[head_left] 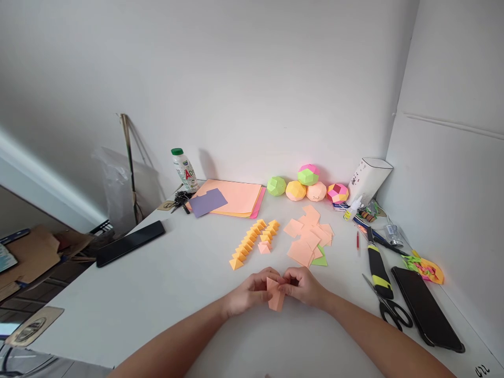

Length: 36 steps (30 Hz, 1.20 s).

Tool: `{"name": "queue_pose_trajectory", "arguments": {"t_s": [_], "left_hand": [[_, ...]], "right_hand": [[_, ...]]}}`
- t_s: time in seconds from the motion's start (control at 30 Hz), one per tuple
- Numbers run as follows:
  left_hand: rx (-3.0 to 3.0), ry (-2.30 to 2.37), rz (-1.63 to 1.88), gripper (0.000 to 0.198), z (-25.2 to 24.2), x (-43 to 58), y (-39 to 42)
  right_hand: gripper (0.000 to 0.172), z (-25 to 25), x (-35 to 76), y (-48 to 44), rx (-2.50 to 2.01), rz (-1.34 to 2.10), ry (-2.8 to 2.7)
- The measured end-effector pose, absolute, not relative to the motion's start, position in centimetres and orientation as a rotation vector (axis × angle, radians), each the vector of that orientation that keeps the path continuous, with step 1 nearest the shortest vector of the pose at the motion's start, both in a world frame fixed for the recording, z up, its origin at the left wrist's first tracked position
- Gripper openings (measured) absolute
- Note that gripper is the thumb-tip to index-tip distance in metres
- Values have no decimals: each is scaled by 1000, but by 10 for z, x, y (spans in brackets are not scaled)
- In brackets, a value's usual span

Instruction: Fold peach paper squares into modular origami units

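Observation:
Near the table's front, my left hand [252, 292] and my right hand [302, 286] meet around a folded piece of peach paper [276, 298]. Fingers of both hands pinch it, the left from its left side, the right at its upper right. Just beyond lie a long row of folded orange pieces [247, 244] and a shorter row [270, 230], with folded peach pieces [265, 247] at its near end. Loose peach papers [306, 247] lie scattered to the right, over a green paper [321, 257].
Paper balls [296, 190] stand by the wall. Peach sheets [240, 196], a purple paper [208, 202] and a bottle [184, 170] are at the back left. A black phone [427, 310], scissors [388, 304] and a cutter [379, 270] lie right; a black object [130, 243] lies left.

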<state>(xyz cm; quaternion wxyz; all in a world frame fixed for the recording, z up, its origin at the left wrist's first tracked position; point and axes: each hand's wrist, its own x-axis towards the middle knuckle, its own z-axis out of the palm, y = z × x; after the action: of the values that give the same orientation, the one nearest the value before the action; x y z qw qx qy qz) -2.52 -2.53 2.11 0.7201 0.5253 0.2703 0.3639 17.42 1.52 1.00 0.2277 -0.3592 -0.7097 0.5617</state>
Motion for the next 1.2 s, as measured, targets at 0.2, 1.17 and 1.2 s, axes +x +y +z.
{"name": "queue_pose_trajectory", "arguments": {"t_s": [0.2,1.17,1.2], "left_hand": [[1013,540,783,27,27,-27,-22],[1058,940,912,36,9,-17,-27],[1062,969,906,37,8,-17,-27]], "right_hand": [[34,6,176,16,-1001,1490,-1978],[37,12,176,15,-973,1520,-1875],[37,13,176,15,-964,1531,-1864]]}}
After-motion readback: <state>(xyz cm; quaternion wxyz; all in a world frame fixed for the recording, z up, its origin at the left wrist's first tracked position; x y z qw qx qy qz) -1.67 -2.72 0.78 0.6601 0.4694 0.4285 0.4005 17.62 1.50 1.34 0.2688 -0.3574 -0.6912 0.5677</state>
